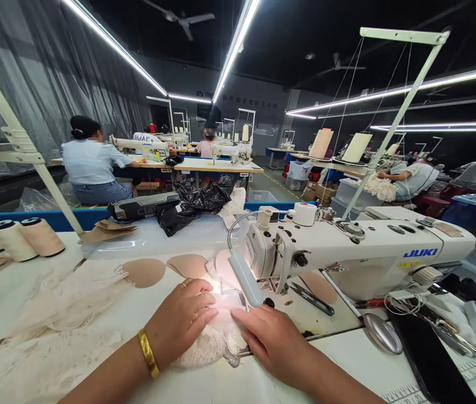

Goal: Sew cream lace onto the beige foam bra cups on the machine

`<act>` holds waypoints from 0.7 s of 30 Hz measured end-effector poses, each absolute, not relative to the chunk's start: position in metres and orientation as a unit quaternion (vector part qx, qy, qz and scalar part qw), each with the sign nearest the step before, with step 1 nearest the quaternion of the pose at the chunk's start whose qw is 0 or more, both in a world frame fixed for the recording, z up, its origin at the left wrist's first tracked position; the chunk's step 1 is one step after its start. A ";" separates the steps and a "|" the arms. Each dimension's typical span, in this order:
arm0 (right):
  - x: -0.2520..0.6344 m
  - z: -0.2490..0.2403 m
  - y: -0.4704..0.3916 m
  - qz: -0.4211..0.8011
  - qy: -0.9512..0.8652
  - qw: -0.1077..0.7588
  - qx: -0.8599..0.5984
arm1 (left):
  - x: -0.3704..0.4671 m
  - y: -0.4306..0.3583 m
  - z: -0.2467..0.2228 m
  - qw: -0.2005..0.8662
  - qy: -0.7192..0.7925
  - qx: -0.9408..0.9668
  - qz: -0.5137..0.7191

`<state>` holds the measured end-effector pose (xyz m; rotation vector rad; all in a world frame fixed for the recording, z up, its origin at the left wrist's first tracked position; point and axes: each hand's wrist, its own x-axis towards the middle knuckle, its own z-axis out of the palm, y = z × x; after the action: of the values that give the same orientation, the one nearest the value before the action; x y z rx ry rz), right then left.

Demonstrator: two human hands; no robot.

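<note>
Under the lit needle area of the sewing machine [355, 252], a pale pink fabric piece [223, 318] lies with cream lace [204, 349] around its near side. My left hand [181, 317], wearing a gold bangle, rests on its left side with fingers stretched out and lying flat. From the right, my right hand [273, 339] has its fingers drawn together at the lace-edged piece, gripping its edge; the fingertips are partly hidden. A grey lamp [246, 278] on a bendy neck hangs just above and hides the needle. Beige cup-shaped pieces [143, 272] lie beyond my left hand.
Thread snips [312, 297] lie on the machine bed. A silver computer mouse [383, 333] and a black phone [429, 353] sit at right. Sheer lace [65, 314] spreads at left, near thread cones [42, 237]. A black plastic bag [198, 203] lies behind; co-workers sit farther off.
</note>
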<state>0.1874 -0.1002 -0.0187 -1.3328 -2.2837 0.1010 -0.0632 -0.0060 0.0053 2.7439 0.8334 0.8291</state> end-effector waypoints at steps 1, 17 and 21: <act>0.187 -0.018 -0.100 0.022 -0.844 0.232 -0.484 | -0.064 -0.005 0.006 0.082 0.301 0.912 0.268; 0.189 -0.021 -0.101 -0.032 -0.869 0.226 -0.438 | -0.046 -0.009 0.014 0.012 0.215 0.931 0.294; 0.190 -0.020 -0.101 -0.026 -0.885 0.214 -0.413 | -0.042 -0.017 -0.001 0.055 0.237 0.955 0.171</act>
<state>0.1902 -0.1006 -0.0198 -1.1468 -2.4553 -0.0732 -0.0420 -0.0174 -0.0008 2.8985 0.7206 0.5196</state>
